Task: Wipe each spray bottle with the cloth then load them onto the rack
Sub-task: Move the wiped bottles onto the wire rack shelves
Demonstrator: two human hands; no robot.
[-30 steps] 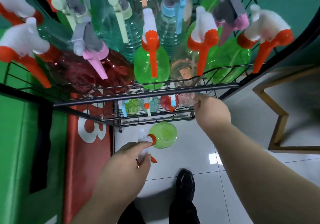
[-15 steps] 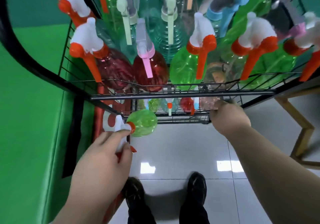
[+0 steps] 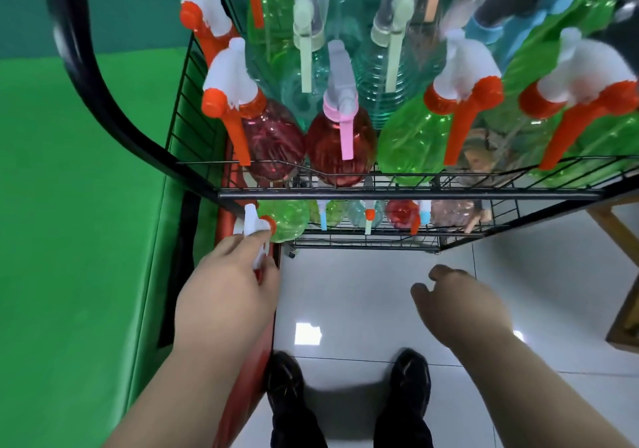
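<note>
My left hand (image 3: 226,292) grips the white and orange trigger head of a green spray bottle (image 3: 285,219), whose body lies at the left end of the lower tier of the black wire rack (image 3: 408,194). My right hand (image 3: 460,304) hovers over the floor below the rack, fingers loosely curled, holding nothing. Several spray bottles, green, red and clear, fill the upper tier, such as a red one with a pink trigger (image 3: 340,139). More bottles stand in a row on the lower tier. No cloth is visible.
A green surface (image 3: 79,205) lies to the left, with a red panel (image 3: 242,378) beside it. The white tiled floor (image 3: 352,302) and my two black shoes (image 3: 349,385) are below. A wooden frame (image 3: 622,247) stands at the right edge.
My left hand has carried the green bottle up and left into the lower tier. My right hand has let go of the rack's front and dropped back over the floor.
</note>
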